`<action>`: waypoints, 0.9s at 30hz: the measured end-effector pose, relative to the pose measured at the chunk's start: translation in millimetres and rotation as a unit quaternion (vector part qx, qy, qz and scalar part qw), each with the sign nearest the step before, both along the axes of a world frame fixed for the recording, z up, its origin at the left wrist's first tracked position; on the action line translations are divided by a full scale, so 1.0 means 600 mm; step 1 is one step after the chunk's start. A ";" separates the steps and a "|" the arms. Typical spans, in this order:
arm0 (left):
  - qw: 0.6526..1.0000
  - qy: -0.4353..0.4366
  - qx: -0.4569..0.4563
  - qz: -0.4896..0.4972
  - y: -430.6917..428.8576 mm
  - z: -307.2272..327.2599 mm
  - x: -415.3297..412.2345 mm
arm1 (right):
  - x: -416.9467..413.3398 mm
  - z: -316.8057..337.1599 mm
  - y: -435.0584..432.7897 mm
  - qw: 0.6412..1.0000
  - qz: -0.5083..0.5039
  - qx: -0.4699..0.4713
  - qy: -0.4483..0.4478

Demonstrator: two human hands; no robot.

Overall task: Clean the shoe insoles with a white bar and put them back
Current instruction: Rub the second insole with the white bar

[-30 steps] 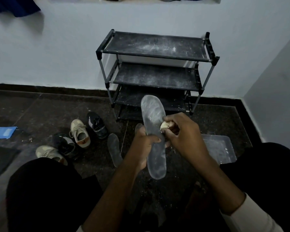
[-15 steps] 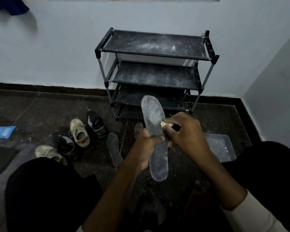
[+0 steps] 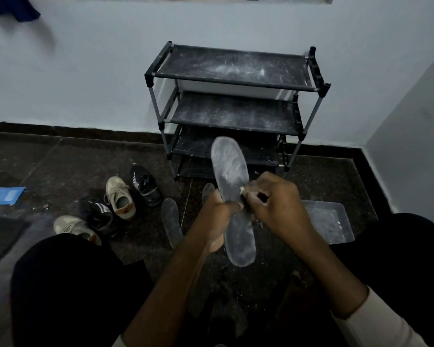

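Note:
My left hand grips a long grey insole around its middle and holds it upright in front of me, toe end up. White streaks cover the insole's upper half. My right hand pinches a small white bar, mostly hidden in the fingers, against the insole's right edge. A second dark insole lies flat on the floor to the left of my hands. The tip of another insole shows just behind my left hand.
Several shoes lie on the dark floor at left: a beige sneaker, two black striped ones and a beige one by my knee. A dusty black shoe rack stands against the wall. A clear plastic tray sits at right.
My right hand with the bar has slid a little down the insole's right edge, toward my left thumb. The insole stays upright in my left hand.

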State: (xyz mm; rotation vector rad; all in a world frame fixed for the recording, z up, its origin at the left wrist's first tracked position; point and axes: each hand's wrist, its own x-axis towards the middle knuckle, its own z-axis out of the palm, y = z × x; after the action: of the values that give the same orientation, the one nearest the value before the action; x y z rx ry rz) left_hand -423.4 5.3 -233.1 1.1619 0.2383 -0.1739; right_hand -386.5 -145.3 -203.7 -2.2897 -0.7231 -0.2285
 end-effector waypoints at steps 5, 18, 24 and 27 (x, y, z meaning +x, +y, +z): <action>0.999 0.006 -0.036 -0.017 -0.005 0.004 -0.006 | 0.013 -0.001 -0.002 0.999 -0.034 0.027 -0.005; 0.998 0.016 -0.064 -0.014 -0.004 0.016 -0.009 | 0.012 0.000 -0.010 0.999 0.000 0.033 0.015; 0.997 0.019 -0.074 -0.027 -0.008 0.019 -0.012 | 0.018 -0.010 -0.013 0.999 -0.040 0.033 -0.001; 0.995 0.026 -0.093 -0.036 -0.006 0.018 -0.010 | 0.016 -0.005 -0.012 0.997 -0.050 0.051 -0.014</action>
State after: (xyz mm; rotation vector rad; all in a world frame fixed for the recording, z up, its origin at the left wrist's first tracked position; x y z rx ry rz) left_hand -429.7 2.0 -222.4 0.9814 0.2205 -0.2847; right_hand -376.7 -152.3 -206.6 -2.2314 -0.5987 -0.3369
